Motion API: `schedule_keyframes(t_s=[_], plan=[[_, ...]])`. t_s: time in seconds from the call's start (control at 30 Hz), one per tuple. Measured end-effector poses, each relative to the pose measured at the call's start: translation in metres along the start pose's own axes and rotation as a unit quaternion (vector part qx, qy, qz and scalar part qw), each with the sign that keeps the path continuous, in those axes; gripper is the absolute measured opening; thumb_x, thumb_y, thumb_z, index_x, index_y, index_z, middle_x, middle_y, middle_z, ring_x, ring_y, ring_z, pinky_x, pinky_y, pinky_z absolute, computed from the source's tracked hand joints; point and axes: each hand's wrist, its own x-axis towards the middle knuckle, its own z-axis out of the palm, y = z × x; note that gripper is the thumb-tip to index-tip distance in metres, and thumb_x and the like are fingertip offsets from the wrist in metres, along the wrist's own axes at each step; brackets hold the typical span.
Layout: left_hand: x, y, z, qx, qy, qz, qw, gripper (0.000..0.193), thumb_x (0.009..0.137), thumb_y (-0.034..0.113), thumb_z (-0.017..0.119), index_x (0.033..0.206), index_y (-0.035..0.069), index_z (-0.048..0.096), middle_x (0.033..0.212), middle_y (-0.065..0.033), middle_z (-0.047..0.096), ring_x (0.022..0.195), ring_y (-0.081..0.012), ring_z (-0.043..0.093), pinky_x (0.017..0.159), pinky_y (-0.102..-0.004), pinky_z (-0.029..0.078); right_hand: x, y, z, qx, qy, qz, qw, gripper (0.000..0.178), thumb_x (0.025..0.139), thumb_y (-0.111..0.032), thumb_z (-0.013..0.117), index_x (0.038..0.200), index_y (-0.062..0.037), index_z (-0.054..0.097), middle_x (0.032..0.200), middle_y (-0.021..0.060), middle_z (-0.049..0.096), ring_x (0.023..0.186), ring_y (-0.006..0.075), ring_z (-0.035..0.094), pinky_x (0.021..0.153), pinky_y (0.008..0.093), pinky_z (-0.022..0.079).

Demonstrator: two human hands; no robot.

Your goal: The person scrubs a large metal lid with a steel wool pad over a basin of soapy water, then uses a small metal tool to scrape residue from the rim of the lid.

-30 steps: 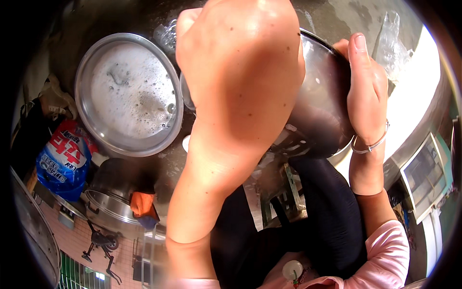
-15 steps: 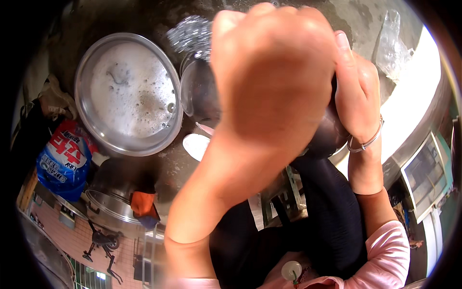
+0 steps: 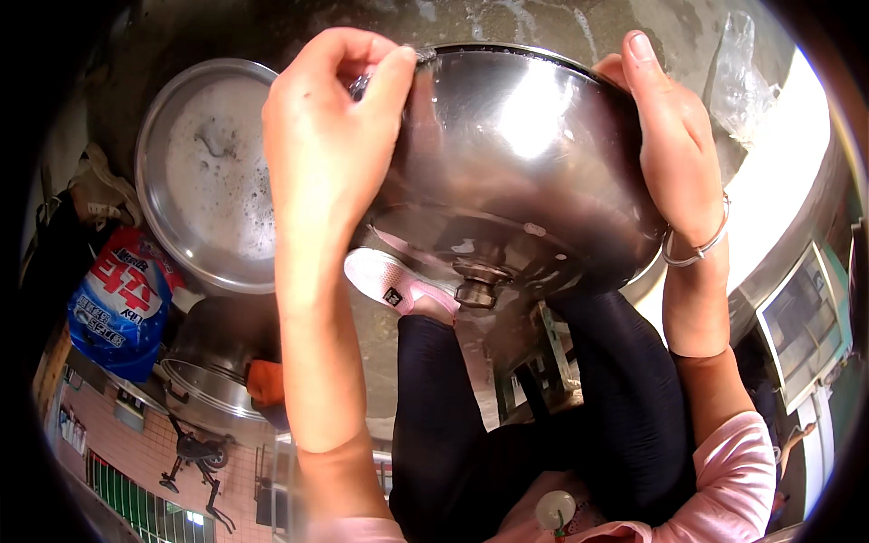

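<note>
And there's the steel lid (image 3: 525, 172), tipped up, its width spanning left hand (image 3: 330, 118) to right hand (image 3: 677, 158), knob (image 3: 479, 285) low; the left pinches a wire scrubber (image 3: 361, 85) right at the upper-left rim, the right clamps the right edge.

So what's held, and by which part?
The right hand holds the metal lid by its rim; left hand holds a scrubber, mostly hidden, at that rim.

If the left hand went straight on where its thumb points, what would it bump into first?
Probably the rim of the shiny lid: the thumb tip of the left hand looks right beside it, with a silvery scrubber in its grip. Whether they touch is hard to tell.
</note>
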Motion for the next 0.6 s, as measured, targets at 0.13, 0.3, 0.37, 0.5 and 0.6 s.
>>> schedule_keyframes(t_s=[0.13,0.3,0.37,0.5,0.6], plan=[[-0.018,-0.011,-0.021,-0.167,0.017,-0.052,0.984,0.012,0.088,0.011,0.065,0.09,0.0,0.062,0.08,0.002,0.059,0.073,-0.0043,0.052,0.067,-0.0193,0.043,0.004,0.004,-0.006,0.032,-0.051,-0.02,0.998,0.054,0.102,-0.042,0.035,0.094,0.0029,0.065,0.082,0.0021,0.063,0.074,0.0073,0.054,0.072,0.0199,0.042],[-0.035,-0.014,-0.04,-0.224,0.056,-0.113,0.966,0.008,0.09,0.009,0.063,0.093,0.003,0.06,0.082,0.0033,0.056,0.073,-0.0026,0.049,0.067,-0.0165,0.039,0.007,0.009,-0.009,-0.026,-0.049,-0.035,0.998,0.054,0.103,-0.041,0.033,0.101,0.0032,0.064,0.09,0.004,0.064,0.082,0.009,0.056,0.079,0.0216,0.043],[-0.039,-0.015,-0.041,-0.223,0.045,-0.127,0.966,0.015,0.091,0.017,0.063,0.098,0.004,0.061,0.088,0.0014,0.057,0.078,-0.006,0.05,0.067,-0.0213,0.039,0.008,0.011,-0.011,-0.015,-0.065,-0.063,0.996,0.053,0.103,-0.041,0.033,0.104,0.0034,0.063,0.093,0.005,0.064,0.086,0.0099,0.057,0.082,0.0223,0.043],[-0.041,-0.007,-0.029,-0.24,0.099,-0.087,0.962,0.009,0.091,0.009,0.062,0.096,0.002,0.06,0.082,0.0023,0.057,0.075,-0.0032,0.05,0.069,-0.0168,0.041,0.007,0.014,-0.01,-0.019,-0.034,-0.032,0.999,0.052,0.103,-0.04,0.033,0.105,0.0036,0.063,0.094,0.0056,0.065,0.086,0.0104,0.058,0.083,0.0224,0.044],[-0.032,-0.008,-0.023,-0.24,0.144,-0.059,0.958,0.01,0.091,0.01,0.062,0.097,0.002,0.06,0.085,0.0005,0.059,0.077,-0.0053,0.052,0.071,-0.0185,0.042,0.007,0.012,-0.011,-0.033,-0.037,-0.034,0.998,0.052,0.102,-0.039,0.034,0.105,0.0038,0.063,0.093,0.0057,0.065,0.086,0.0105,0.058,0.082,0.0225,0.044]])
